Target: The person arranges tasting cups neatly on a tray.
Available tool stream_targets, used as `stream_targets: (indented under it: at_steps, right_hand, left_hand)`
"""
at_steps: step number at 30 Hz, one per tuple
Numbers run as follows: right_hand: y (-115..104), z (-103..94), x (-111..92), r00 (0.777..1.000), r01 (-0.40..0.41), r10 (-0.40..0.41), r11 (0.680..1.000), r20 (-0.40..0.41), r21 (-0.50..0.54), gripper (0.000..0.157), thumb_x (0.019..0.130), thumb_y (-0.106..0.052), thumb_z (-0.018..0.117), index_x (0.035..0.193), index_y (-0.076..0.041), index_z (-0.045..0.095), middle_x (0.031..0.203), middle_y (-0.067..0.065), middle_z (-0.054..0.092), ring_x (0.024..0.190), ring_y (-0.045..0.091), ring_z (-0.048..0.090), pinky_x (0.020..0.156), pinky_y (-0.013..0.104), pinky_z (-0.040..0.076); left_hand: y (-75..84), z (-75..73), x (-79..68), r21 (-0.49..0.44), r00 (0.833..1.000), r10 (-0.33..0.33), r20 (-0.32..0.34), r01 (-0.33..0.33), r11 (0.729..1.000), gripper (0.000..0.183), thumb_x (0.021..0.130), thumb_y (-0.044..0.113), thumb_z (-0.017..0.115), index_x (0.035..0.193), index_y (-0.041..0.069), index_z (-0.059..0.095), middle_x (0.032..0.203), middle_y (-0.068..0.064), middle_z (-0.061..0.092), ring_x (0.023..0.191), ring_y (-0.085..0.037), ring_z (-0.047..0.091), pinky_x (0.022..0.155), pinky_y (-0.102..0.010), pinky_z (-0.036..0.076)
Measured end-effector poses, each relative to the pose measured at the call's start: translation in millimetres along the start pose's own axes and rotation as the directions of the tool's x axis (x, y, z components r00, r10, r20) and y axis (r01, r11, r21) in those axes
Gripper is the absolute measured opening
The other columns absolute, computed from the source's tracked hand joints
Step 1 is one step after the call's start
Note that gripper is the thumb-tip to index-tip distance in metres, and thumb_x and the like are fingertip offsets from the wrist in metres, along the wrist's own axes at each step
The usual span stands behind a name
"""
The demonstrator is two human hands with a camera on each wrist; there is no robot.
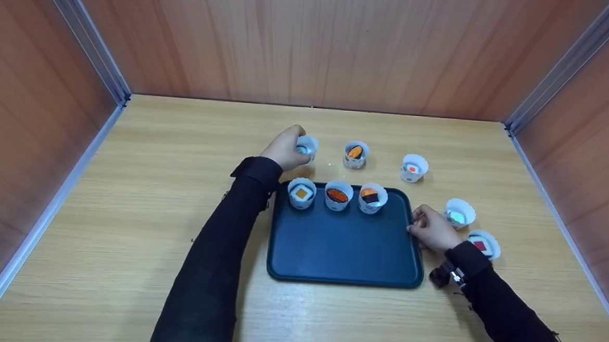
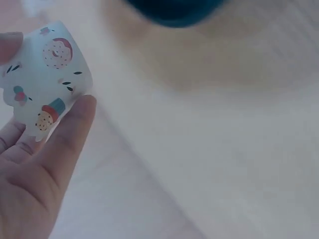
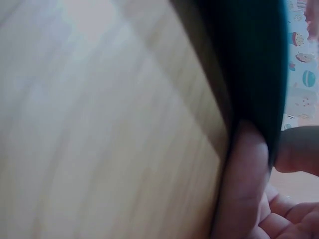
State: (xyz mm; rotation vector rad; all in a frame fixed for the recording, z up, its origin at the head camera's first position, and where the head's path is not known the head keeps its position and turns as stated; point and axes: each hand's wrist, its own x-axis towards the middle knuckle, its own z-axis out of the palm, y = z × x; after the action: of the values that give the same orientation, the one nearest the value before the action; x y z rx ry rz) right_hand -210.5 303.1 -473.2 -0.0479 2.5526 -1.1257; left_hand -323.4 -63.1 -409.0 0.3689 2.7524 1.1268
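the left fingers (image 1: 296, 131) partly hide a light cup (image 1: 311, 143), the right sleeve (image 1: 471, 259) a red-square cup (image 1: 493, 244).

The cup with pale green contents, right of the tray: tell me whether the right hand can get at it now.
Probably yes, once freed: the cup with pale green contents stands right beside the right hand, nothing visible between them, but that hand pinches the tray by its edge.

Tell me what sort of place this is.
Likely a walled work booth: wood-grain panels meet at metal corner strips around a tabletop bearing a dark tray and small printed cups.
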Motion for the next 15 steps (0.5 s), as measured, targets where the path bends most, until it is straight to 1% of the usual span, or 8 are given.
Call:
stream_targets:
  at_steps: [4,7,8,11,15]
  right_hand:
    - [0.4,-1.0,-0.1,1.000,-0.016,0.016,1.000,0.014,0.014,0.024,0.095,-0.009,0.058,0.111,0.001,0.044,0.076,0.002,0.049,0.057,0.011,0.053,0.053,0.025,0.051]
    - [0.8,-0.9,0.7,0.999,-0.027,0.027,0.999,0.018,0.020,0.024,0.095,-0.009,0.058,0.112,0.001,0.043,0.076,0.002,0.049,0.057,0.010,0.053,0.053,0.025,0.051]
    - [0.9,-0.7,1.0,0.999,-0.031,0.031,0.999,0.014,0.022,0.024,0.095,-0.010,0.058,0.111,0.000,0.044,0.076,0.002,0.049,0.057,0.010,0.053,0.053,0.024,0.051]
    - [1.7,-0.7,1.4,1.000,0.002,-0.002,1.000,0.008,0.011,0.024,0.094,-0.009,0.058,0.111,0.002,0.045,0.076,0.002,0.050,0.057,0.010,0.054,0.054,0.025,0.051]
    - [2.6,-1.6,1.6,1.000,0.030,-0.030,0.999,0.008,0.015,0.025,0.094,-0.009,0.058,0.111,0.004,0.045,0.076,0.002,0.051,0.058,0.011,0.055,0.056,0.025,0.052]
  left_hand:
    - [18.1,-6.0,-17.0,-0.015,0.995,0.097,-0.004,-0.097,0.995,0.055,0.087,0.019,0.070,0.134,0.005,0.047,0.128,-0.011,0.055,0.111,-0.023,0.054,0.098,-0.039,0.047]
    - [32.5,-5.2,-34.6,-0.020,0.986,0.164,0.022,-0.164,0.986,0.055,0.086,0.021,0.071,0.134,0.007,0.047,0.125,-0.009,0.056,0.104,-0.021,0.054,0.091,-0.037,0.049]
    - [36.9,-3.7,-40.9,-0.021,0.982,0.184,0.034,-0.184,0.983,0.055,0.086,0.021,0.071,0.134,0.007,0.048,0.123,-0.008,0.057,0.102,-0.020,0.055,0.089,-0.035,0.050]
    - [48.5,3.8,-59.7,-0.021,0.965,0.255,0.061,-0.254,0.967,0.053,0.085,0.021,0.072,0.130,0.006,0.050,0.118,-0.008,0.058,0.097,-0.020,0.055,0.084,-0.033,0.051]
    - [57.0,17.2,-82.1,-0.023,0.942,0.327,0.072,-0.326,0.945,0.052,0.083,0.020,0.072,0.128,0.005,0.052,0.117,-0.007,0.059,0.098,-0.018,0.056,0.084,-0.032,0.051]
